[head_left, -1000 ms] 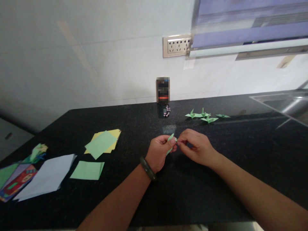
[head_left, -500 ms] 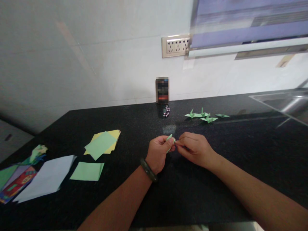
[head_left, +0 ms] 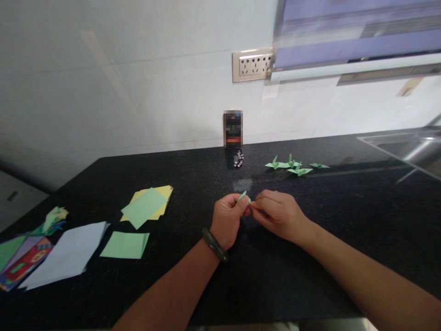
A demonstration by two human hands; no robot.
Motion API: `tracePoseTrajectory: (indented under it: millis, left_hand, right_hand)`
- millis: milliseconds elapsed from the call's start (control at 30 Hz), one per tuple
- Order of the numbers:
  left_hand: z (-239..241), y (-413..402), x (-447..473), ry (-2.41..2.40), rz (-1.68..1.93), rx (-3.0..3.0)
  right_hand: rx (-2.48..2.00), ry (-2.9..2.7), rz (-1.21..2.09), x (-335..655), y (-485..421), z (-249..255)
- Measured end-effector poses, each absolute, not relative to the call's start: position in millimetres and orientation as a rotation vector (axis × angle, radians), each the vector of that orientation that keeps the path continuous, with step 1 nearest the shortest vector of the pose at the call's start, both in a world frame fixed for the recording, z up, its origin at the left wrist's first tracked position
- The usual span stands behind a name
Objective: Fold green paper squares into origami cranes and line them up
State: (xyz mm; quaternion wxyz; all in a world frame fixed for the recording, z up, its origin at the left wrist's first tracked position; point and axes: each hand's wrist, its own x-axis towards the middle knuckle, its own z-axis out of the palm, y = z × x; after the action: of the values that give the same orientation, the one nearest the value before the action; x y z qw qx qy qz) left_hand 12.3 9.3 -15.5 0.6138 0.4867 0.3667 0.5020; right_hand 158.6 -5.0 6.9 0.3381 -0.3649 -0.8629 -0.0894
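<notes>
My left hand (head_left: 228,219) and my right hand (head_left: 275,214) meet over the middle of the black counter (head_left: 310,257), both pinched on one small folded green paper piece (head_left: 243,196). Only its tip shows above my left thumb; the rest is hidden between my fingers. A dark bangle (head_left: 214,243) circles my left wrist. Three finished green paper cranes (head_left: 292,166) stand on the counter beyond my right hand.
Green and yellow paper squares (head_left: 146,206), a single green sheet (head_left: 126,244) and a pale sheet (head_left: 67,253) lie at the left, with coloured packaging (head_left: 20,262) at the far left edge. A small dark box (head_left: 233,129) leans on the wall. A sink (head_left: 409,147) sits far right.
The green paper piece has been folded smaller and tucked deeper into my fingers; less of it shows now. My hands have stayed in place, drawn slightly closer together.
</notes>
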Motion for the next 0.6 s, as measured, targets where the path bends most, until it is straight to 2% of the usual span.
tracePoseTrajectory:
  millis: [500,600]
  left_hand:
    - [-15.5,6.3,15.9,0.866,1.216,1.151]
    - [-15.2,6.8,16.0,0.836,1.216,1.119]
  right_hand:
    - [-0.934,-2.226,-0.294,156.7,-5.3,7.1]
    - [-0.916,-2.190,-0.187,156.7,-7.1,8.8]
